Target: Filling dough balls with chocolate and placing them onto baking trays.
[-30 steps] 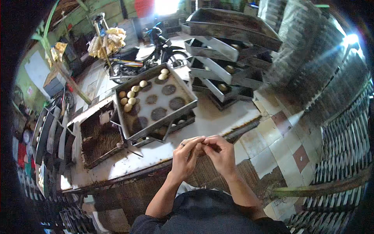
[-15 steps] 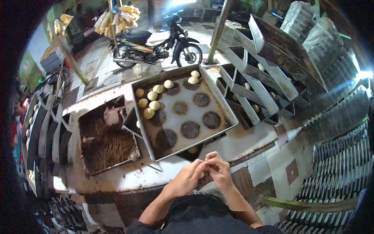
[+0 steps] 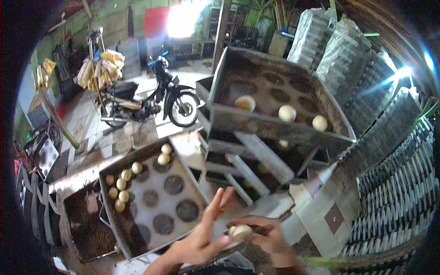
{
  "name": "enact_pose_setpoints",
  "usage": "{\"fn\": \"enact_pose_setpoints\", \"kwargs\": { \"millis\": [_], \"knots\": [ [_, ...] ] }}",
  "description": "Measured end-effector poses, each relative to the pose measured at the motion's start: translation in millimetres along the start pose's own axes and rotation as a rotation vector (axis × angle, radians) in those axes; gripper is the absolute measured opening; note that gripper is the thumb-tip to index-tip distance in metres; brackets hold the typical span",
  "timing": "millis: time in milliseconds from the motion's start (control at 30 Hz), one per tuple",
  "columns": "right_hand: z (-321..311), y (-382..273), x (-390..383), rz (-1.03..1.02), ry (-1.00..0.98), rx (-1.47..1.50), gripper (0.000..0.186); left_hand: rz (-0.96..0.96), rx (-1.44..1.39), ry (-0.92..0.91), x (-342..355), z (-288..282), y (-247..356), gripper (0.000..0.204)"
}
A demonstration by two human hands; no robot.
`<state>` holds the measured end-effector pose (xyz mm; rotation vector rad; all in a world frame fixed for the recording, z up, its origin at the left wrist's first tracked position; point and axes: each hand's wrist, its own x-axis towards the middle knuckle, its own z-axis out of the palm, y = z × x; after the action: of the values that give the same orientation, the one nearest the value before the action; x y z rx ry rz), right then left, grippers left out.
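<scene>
My right hand (image 3: pixel 273 238) holds a pale dough ball (image 3: pixel 240 233) in its fingertips, low in the view. Beside it my left hand (image 3: pixel 201 240) is open, fingers stretched upward and its thumb close to the ball; whether they touch I cannot tell. Left of my hands lies a square metal tray (image 3: pixel 107 201) with dark round marks. Several cream-coloured dough balls (image 3: pixel 121 184) rest along its left and far sides. Ahead to the right, an upper metal tray (image 3: pixel 279 118) tops a stack and has three dough balls (image 3: pixel 287 113) inside.
Below the upper tray, more metal trays (image 3: pixel 263 158) are stacked crosswise. A brown, bristly-looking shallow box (image 3: pixel 85 233) lies at the left. A motorcycle (image 3: pixel 146 98) stands on the tiled floor beyond. Wrapped stacks (image 3: pixel 343 55) and slatted racks (image 3: pixel 394 206) line the right side.
The view has swung right and up, bringing the upper tray's inside into sight. My hands, earlier fingertips together, have parted, and a dough ball now shows in the right one.
</scene>
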<state>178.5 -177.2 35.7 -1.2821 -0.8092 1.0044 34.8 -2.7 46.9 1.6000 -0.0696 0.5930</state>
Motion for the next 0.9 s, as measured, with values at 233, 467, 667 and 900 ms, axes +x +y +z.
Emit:
{"fn": "enact_pose_setpoints", "kwargs": {
  "millis": [233, 467, 667, 900],
  "knots": [
    [-168.9, -222.1, 46.0, -0.711, -0.012, -1.098, 0.043, -0.503, 1.202, 0.482, 40.9, -176.2, -141.1, 0.061],
    [-278.7, -249.8, 158.7, -0.666, 0.140, -1.599, 0.030, -0.966, 1.311, 0.638, 78.0, -198.5, -261.5, 0.077],
    [-222.8, -238.6, 105.9, -0.881, 0.292, -1.121, 0.032, -0.728, 1.111, 0.907, 43.9, -210.6, -255.8, 0.044],
    [-223.5, -125.0, -26.3, -1.282, 0.164, -0.559, 0.035, -0.431, -0.274, 0.702, -51.7, -171.1, -127.9, 0.047]
  ]
}}
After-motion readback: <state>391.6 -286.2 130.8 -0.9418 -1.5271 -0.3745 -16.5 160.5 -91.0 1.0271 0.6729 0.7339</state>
